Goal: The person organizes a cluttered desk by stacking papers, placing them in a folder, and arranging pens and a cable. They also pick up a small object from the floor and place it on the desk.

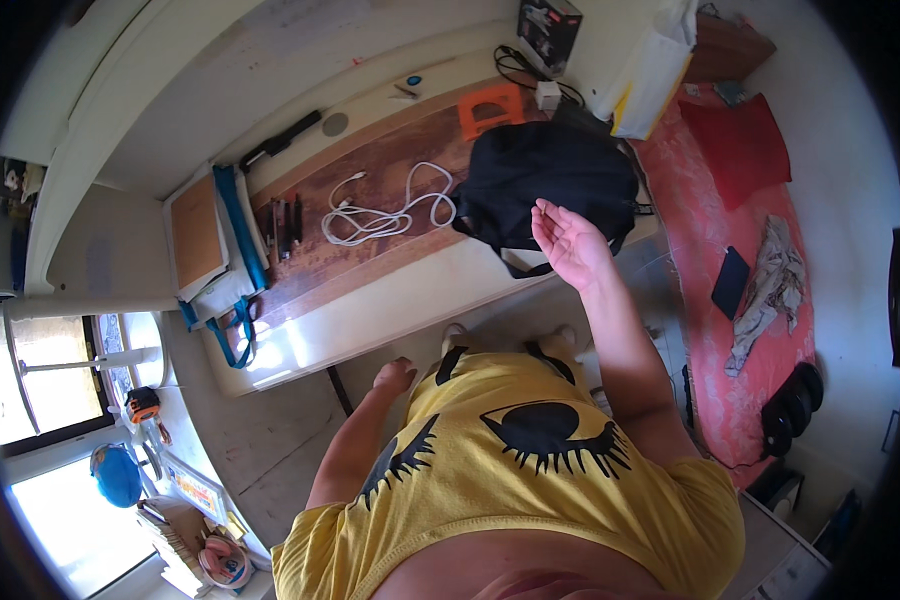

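Note:
My right hand (572, 248) is raised in front of the black bag (530, 175), palm turned up and fingers stretched out, holding nothing. Whether it touches the bag cannot be told. The bag lies slumped at the right part of the desk, one strap hanging over the front edge. My left hand (396, 375) hangs low beside my yellow shirt, off the desk's front edge. Its fingers are curled in, and nothing shows in them. A loosely coiled white cable (382, 222) lies on the desk just left of the bag.
On the desk (320, 350) are several pens (288, 225), a folder with a blue edge (198, 240), a black bar-shaped object (280, 140) and an orange plastic piece (490, 108). A bed with a pink cover (705, 300) stands at right, carrying crumpled cloth (773, 280) and a dark flat object (731, 282).

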Demonstrator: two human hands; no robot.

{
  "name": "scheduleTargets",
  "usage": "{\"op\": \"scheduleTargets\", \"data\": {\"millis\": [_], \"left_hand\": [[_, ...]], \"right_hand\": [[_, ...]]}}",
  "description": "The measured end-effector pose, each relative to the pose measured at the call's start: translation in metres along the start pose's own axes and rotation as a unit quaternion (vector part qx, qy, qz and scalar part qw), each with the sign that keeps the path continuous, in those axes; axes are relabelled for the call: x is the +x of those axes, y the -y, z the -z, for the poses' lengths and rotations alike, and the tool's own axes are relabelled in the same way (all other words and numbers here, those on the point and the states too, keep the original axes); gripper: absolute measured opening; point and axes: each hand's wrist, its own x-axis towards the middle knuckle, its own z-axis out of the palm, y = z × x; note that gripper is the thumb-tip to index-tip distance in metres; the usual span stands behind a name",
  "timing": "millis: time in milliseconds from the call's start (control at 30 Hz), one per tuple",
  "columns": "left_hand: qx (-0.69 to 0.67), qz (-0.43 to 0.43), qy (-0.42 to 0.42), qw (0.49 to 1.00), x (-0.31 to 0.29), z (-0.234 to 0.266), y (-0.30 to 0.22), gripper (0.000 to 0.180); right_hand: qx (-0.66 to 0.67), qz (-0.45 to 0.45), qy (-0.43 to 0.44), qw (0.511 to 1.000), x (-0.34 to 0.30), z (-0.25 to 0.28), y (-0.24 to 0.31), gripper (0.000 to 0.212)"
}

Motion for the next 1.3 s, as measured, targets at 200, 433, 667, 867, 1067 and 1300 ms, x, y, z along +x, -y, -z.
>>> {"op": "scheduleTargets", "data": {"millis": [200, 433, 667, 867, 1067, 1300], "left_hand": [[-0.061, 0.052, -0.018, 0.997, 0.021, -0.004, -0.103, 0.038], [-0.109, -0.03, -0.044, 0.993, 0.035, -0.031, -0.274, 0.033], [-0.182, -0.031, -0.084, 0.979, 0.032, -0.033, -0.337, 0.034], [-0.173, 0.015, -0.093, 0.98, 0.035, -0.026, -0.315, 0.034], [-0.174, -0.011, -0.072, 0.982, 0.055, -0.012, -0.329, 0.033], [-0.207, -0.066, -0.079, 0.973, 0.059, 0.059, -0.421, 0.03]], "right_hand": [[0.01, 0.003, -0.001, 1.0, -0.022, 0.056, 0.082, 0.026], [-0.001, 0.043, -0.062, 0.997, -0.043, 0.149, 0.179, 0.023], [0.027, 0.079, -0.11, 0.99, -0.048, 0.215, 0.245, 0.025], [0.035, 0.111, -0.149, 0.982, -0.029, 0.238, 0.262, 0.029], [0.078, 0.109, -0.176, 0.975, 0.016, 0.251, 0.277, 0.038], [0.089, 0.127, -0.208, 0.966, 0.094, 0.261, 0.319, 0.04]]}}
